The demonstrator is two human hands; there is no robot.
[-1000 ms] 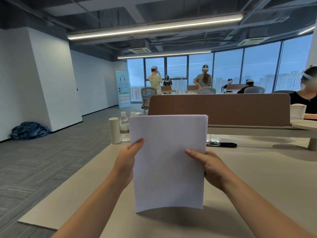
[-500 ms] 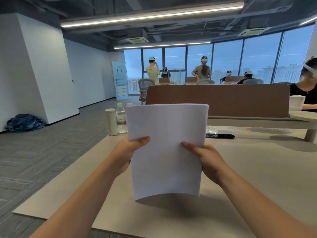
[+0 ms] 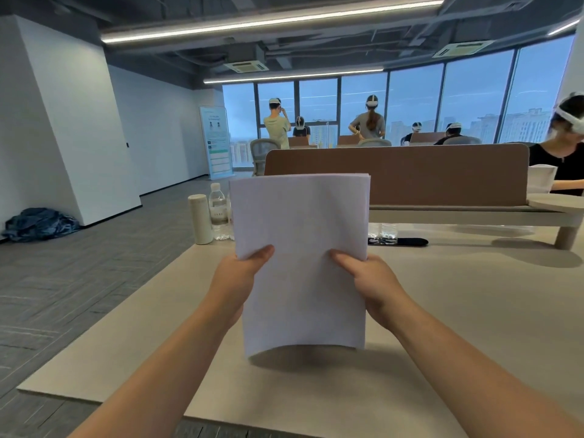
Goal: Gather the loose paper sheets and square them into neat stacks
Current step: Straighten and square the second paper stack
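Observation:
A stack of white paper sheets (image 3: 301, 235) stands upright in front of me, its lower edge bowed and just above or touching the beige table (image 3: 458, 311); I cannot tell which. My left hand (image 3: 235, 281) grips the stack's left edge, thumb across the front. My right hand (image 3: 369, 284) grips the right edge the same way. The fingers of both hands are hidden behind the sheets. The top edges of the sheets look nearly level.
A cream flask (image 3: 200, 219) and a clear water bottle (image 3: 218, 211) stand at the table's far left. A black flat object (image 3: 403, 242) and a glass (image 3: 388, 230) lie behind the stack. A brown divider panel (image 3: 442, 175) runs across; a person (image 3: 565, 147) sits far right.
Both thumbs have slid further in across the front of the sheets, and the stack sits lower toward the table. The camera has tilted up a little.

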